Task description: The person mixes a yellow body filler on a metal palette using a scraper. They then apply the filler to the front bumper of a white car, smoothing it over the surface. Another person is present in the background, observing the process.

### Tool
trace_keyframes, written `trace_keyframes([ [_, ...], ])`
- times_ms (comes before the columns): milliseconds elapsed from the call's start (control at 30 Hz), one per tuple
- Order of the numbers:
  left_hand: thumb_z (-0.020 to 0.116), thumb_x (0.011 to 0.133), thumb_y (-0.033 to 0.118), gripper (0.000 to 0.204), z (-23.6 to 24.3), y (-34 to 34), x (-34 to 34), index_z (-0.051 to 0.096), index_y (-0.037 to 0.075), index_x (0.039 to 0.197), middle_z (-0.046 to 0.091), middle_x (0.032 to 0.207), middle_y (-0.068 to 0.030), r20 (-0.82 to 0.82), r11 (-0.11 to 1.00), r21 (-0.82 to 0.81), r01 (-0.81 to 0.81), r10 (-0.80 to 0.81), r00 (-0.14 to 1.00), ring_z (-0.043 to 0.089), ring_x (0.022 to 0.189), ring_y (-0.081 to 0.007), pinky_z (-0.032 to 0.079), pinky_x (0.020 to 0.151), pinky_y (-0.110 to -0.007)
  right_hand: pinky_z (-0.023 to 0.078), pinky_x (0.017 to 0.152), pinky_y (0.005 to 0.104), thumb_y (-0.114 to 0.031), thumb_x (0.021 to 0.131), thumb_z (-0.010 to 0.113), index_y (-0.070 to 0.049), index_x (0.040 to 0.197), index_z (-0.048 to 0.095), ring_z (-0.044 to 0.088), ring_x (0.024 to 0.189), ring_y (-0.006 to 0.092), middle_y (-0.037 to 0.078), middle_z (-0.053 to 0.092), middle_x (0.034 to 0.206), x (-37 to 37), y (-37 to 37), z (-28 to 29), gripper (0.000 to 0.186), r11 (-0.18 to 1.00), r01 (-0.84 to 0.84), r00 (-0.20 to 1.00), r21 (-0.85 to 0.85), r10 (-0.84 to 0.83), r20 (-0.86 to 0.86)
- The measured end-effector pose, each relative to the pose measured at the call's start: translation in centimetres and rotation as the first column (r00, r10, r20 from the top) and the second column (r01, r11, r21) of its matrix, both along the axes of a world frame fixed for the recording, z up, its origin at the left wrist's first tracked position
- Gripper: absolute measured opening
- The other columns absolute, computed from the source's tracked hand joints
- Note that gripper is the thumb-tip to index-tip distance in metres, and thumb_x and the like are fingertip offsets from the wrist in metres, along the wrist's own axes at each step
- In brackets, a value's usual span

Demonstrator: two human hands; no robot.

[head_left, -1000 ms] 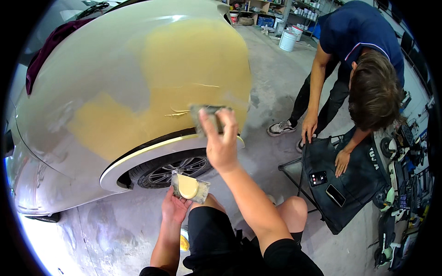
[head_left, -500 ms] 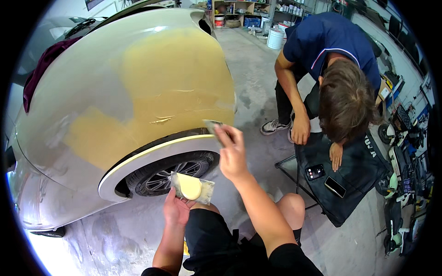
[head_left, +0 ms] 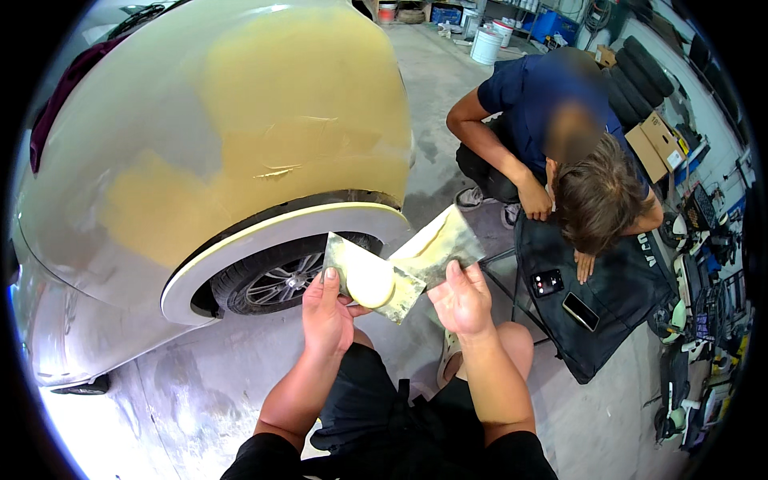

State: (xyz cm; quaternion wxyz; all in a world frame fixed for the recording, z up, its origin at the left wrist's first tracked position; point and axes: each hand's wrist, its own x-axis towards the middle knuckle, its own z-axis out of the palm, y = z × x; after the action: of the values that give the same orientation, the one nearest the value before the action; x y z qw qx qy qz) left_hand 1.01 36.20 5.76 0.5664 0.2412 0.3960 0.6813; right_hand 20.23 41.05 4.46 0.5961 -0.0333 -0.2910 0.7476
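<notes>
Pale cream paste mound [head_left: 370,286] sits on thin grey rectangular plate [head_left: 406,299], near centre, clamped in left hand [head_left: 326,318]; right hand [head_left: 465,306] grips flat cream-smeared grey spreader [head_left: 438,246], just right. Step (judged): working paste; next move calls for steady plate.

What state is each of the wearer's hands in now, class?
Left hand: holding a flat plate bearing pale yellow paste.
Right hand: holding a second plate smeared with paste.
</notes>
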Motion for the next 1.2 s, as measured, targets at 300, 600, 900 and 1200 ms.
trace_keyframes([
  [300, 0.046, 0.103, 0.029, 0.034, 1.9, 1.0, -1.0, 0.057, -0.002, 0.112, 0.069, 0.094, -0.0123, -0.210, 0.996, 0.075, -0.047, 0.062, 0.976, 0.071, 0.077, -0.0205, 0.063, 0.061, -0.036, 0.041, 0.082, 0.0250, -0.021, 0.101, 0.051, 0.007, 0.110, 0.060, 0.050, 0.092, 0.0109, 0.006, 0.048, 0.128, 2.7, -1.5, -2.0, 0.031, 0.966, -0.176, 0.556, 0.188, -0.060, 0.829],
  [600, 0.041, 0.104, 0.025, 0.035, 0.7, 1.6, 0.5, 0.051, -0.001, 0.125, 0.063, 0.114, -0.0128, -0.302, 0.919, 0.383, -0.093, 0.220, 0.928, 0.066, 0.096, -0.0225, 0.061, 0.075, -0.041, 0.054, 0.076, 0.0327, -0.015, 0.098, 0.058, -0.002, 0.110, 0.064, 0.065, 0.091, 0.0136, 0.005, 0.068, 0.102, 1.9, -1.3, -3.6, 0.018, 0.929, 0.037, 0.911, -0.367, 0.119, 0.395],
  [900, 0.041, 0.104, 0.033, 0.056, -0.3, 1.9, 1.4, 0.033, -0.003, 0.145, 0.051, 0.135, -0.0156, -0.583, 0.920, 0.334, 0.207, 0.029, 0.812, 0.056, 0.118, -0.0241, 0.055, 0.087, -0.034, 0.054, 0.066, 0.0268, -0.018, 0.096, 0.062, -0.001, 0.101, 0.067, 0.065, 0.073, 0.0115, 0.005, 0.069, 0.090, 0.0, -1.0, -4.5, 0.018, 0.911, 0.042, 0.913, -0.410, 0.132, 0.385],
  [1200, 0.040, 0.104, 0.030, 0.052, 1.0, 1.6, 1.5, 0.045, -0.010, 0.137, 0.055, 0.134, -0.0207, -0.862, 0.912, 0.162, 0.378, -0.055, 0.505, 0.049, 0.127, -0.0276, 0.034, 0.107, -0.035, 0.052, 0.066, 0.0245, -0.018, 0.096, 0.062, -0.003, 0.102, 0.068, 0.062, 0.074, 0.0078, 0.003, 0.069, 0.088, 0.1, 0.2, -3.8, 0.017, 0.938, 0.137, 0.914, -0.318, 0.004, 0.406],
])
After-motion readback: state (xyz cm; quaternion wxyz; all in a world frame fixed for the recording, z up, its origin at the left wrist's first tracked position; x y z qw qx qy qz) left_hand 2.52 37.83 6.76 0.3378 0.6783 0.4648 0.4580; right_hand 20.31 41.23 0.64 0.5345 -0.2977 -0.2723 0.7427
